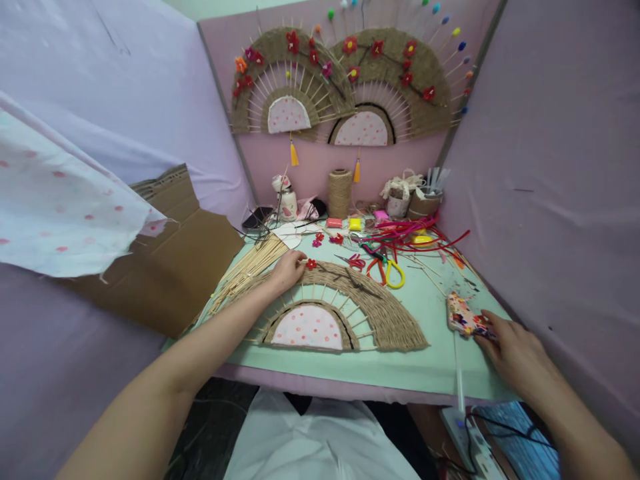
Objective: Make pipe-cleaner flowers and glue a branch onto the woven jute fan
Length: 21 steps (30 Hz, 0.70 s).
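A twine-wrapped fan (395, 319) with a dotted half-round centre (308, 328) lies at the table's front. My left hand (289, 269) rests on its upper band, fingertips together beside a red flower (311, 264); whether anything is between them is too small to tell. A dark twig (357, 283) runs along the band to the right. At the table's right side my right hand (513, 340) has its fingers round the end of a flower-patterned object (465, 316), which looks like a glue gun, with a pale stick or cord below it.
Scissors (356, 261), yellow-handled pliers (395, 273), red stems (400, 233), thin sticks (255, 267) and a twine spool (340, 192) lie or stand behind the fan. Cardboard (200, 267) is at left; two finished fans (430, 67) hang on the back panel. A power strip (473, 443) sits below the table's edge.
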{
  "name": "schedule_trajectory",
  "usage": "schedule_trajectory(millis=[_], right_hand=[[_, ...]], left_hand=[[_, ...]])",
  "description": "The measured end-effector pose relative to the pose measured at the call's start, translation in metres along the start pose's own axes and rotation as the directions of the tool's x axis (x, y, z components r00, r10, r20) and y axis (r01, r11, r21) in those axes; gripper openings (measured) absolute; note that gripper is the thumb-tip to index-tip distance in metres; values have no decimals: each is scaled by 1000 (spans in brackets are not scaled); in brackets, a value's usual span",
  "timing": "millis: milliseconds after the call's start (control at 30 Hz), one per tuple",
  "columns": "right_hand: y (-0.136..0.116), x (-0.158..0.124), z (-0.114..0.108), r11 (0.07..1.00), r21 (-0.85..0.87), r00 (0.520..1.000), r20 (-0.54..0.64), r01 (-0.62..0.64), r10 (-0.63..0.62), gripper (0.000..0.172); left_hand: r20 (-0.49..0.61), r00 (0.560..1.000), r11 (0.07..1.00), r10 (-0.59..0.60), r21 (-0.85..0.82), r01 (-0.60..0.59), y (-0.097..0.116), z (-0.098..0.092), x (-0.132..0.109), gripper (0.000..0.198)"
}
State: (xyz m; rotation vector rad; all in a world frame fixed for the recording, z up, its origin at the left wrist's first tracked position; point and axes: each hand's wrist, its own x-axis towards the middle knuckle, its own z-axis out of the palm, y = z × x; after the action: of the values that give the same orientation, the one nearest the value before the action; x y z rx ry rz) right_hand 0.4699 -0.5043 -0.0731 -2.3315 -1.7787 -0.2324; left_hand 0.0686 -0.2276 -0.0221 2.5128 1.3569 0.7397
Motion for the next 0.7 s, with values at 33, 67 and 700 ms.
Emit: schedule_trajectory(millis=[33, 67, 700], right_hand=[[0, 0, -1, 1000, -3, 1000, 3, 3, -3, 47], [-1, 0, -2, 1000, -4, 1000, 5, 5, -5, 47], [-4, -8, -13, 996, 89, 999, -40, -28, 31, 53]], left_hand=[[-2, 1000, 1000, -3, -1, 3, 0, 0, 0, 22], [-4, 1000, 1000, -8, 0, 8, 0, 0, -1, 22], [-37, 999, 999, 21, -29, -22, 19, -18, -4, 22]])
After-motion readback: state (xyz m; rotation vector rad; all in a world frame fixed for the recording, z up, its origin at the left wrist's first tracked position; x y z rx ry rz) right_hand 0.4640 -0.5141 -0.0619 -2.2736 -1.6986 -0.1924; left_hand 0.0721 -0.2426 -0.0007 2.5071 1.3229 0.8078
